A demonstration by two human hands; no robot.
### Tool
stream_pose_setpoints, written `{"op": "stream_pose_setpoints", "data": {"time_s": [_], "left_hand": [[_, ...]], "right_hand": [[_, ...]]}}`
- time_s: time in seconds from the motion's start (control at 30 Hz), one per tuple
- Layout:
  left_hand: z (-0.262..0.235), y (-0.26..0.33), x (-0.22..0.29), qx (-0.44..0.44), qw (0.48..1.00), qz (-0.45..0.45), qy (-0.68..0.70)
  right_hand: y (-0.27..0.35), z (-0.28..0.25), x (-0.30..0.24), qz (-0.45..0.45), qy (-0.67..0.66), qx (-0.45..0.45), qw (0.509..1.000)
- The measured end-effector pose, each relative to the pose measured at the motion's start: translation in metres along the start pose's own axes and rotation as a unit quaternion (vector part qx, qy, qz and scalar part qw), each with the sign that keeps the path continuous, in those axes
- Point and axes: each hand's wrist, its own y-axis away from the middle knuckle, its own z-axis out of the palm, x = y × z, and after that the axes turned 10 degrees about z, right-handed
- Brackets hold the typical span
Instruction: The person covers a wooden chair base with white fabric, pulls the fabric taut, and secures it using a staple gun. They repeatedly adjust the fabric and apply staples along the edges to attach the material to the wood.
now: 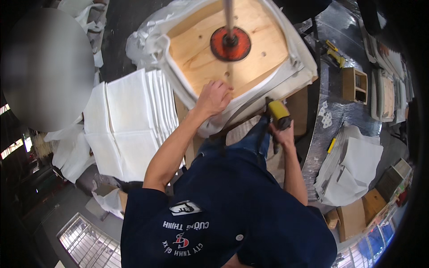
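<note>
The right hand (284, 133) is clamping its grip around a yellow-and-black staple gun (279, 112); the left hand (212, 98) is resting at the six-o'clock edge of a wooden seat panel (194, 49), its pinch unclear. The panel is lying at twelve o'clock, a pale cover (281, 82) already encircling it but seemingly awaiting fastening toward five o'clock.

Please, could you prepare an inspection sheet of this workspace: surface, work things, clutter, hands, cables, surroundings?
Surface: dark, shiny tabletop at right, partly covered.
Job's things: wooden panel, light covering around its edge; red disc on the panel, under a metal rod.
Clutter: stacked white sheets, left; small wooden box and loose white sheets on tabletop.
Hands: left hand at the panel's near edge; right hand holds yellow-and-black tool.
Cables: nothing clearly seen.
Surroundings: cardboard, lower right; barred window, lower left.
</note>
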Motion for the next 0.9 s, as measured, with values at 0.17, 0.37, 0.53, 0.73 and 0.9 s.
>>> {"op": "stream_pose_setpoints", "data": {"time_s": [0.17, 0.37, 0.53, 0.73, 0.9], "left_hand": [[-0.018, 0.100, -0.023, -0.081, 0.992, 0.088, -0.050], [-0.024, 0.116, -0.065, -0.016, 0.982, 0.189, 0.007], [-0.027, 0.102, -0.061, -0.074, 0.988, 0.137, -0.022], [-0.017, 0.092, -0.055, -0.099, 0.980, 0.142, -0.096], [-0.021, 0.085, -0.040, -0.155, 0.971, 0.151, -0.098]], "right_hand": [[-0.011, 0.019, -0.049, 0.130, 0.006, -0.002, 0.992], [-0.002, 0.046, -0.059, 0.132, 0.031, 0.049, 0.990], [0.003, 0.050, -0.054, 0.133, 0.037, 0.065, 0.988], [-0.004, 0.037, -0.049, 0.125, 0.033, 0.048, 0.990], [-0.003, 0.032, -0.051, 0.123, 0.013, 0.046, 0.991]]}}
